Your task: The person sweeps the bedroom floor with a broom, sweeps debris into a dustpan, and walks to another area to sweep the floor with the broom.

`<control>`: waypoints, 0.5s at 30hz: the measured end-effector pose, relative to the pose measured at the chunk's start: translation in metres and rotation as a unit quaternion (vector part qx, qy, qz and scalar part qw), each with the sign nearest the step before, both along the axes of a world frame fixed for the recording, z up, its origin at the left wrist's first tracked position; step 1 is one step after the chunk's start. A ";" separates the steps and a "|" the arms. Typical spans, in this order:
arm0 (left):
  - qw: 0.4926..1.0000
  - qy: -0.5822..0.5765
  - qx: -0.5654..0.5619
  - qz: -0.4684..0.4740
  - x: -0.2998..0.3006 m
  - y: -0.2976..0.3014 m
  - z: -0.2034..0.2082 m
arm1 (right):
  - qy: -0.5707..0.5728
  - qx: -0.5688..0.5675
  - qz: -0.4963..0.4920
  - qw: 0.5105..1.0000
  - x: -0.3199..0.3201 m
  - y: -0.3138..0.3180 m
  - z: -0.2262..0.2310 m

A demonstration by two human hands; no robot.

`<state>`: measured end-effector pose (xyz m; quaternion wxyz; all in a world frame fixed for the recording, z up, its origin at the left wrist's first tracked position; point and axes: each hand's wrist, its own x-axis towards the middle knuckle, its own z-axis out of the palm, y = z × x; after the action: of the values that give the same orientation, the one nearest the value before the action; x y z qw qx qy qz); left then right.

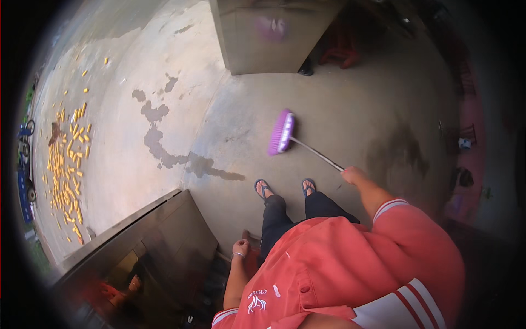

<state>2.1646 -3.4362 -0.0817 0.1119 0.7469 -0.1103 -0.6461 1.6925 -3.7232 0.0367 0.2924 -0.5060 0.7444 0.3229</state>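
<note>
My right hand [355, 175] grips the thin handle of a broom [319, 154], held out ahead of me. The broom head [281, 132] has purple bristles and a purple-and-white top; it is slightly blurred and close to the floor. At my left side, my left hand [240, 248] is curled closed, with a band at the wrist. Anything inside its fingers is hidden. A brown upright piece [246, 234] stands right beside that hand, and I cannot tell whether they touch.
Wet patches [156, 140] mark the concrete floor [246, 98]. Yellow corn cobs [68, 175] lie spread at far left. A metal-looking door panel [268, 44] stands ahead, another panel [181, 219] at near left. A red stool [341, 55] is behind the far panel. My sandalled feet [264, 189] are below.
</note>
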 end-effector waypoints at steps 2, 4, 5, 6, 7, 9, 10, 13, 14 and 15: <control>0.999 -0.003 0.023 0.022 0.004 -0.043 0.007 | 0.022 -0.011 -0.018 1.000 -0.034 0.018 0.005; 1.000 -0.003 -0.030 0.008 0.009 -0.094 0.014 | 0.059 -0.010 -0.193 0.979 -0.062 0.026 0.029; 0.999 -0.001 -0.044 0.016 0.008 -0.118 0.019 | 0.060 -0.015 -0.210 0.976 -0.071 0.032 0.046; 0.997 0.006 -0.068 0.031 0.005 -0.141 0.024 | 0.034 0.002 -0.241 0.970 -0.076 0.038 0.063; 0.996 0.003 -0.080 0.046 0.001 -0.164 0.029 | -0.004 0.003 -0.268 0.963 -0.079 0.042 0.078; 0.994 0.018 -0.093 0.051 -0.011 -0.200 0.039 | -0.010 -0.041 -0.203 0.978 -0.079 0.047 0.100; 0.992 0.016 -0.105 0.063 -0.021 -0.211 0.044 | -0.023 -0.058 -0.127 0.990 -0.078 0.047 0.104; 0.992 0.029 -0.119 0.036 -0.057 -0.224 0.052 | -0.134 -0.102 -0.049 0.984 -0.065 0.030 0.088; 0.990 0.030 -0.135 0.028 -0.071 -0.220 0.055 | -0.159 -0.069 -0.024 0.985 -0.057 0.016 0.074; 0.989 0.014 -0.148 0.007 -0.086 -0.214 0.060 | -0.179 -0.062 0.006 0.982 -0.049 -0.002 0.058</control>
<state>2.0784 -3.6500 -0.0212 0.2274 0.7134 -0.1981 -0.6325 1.6434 -3.7257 0.0950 0.3871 -0.5772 0.6955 0.1824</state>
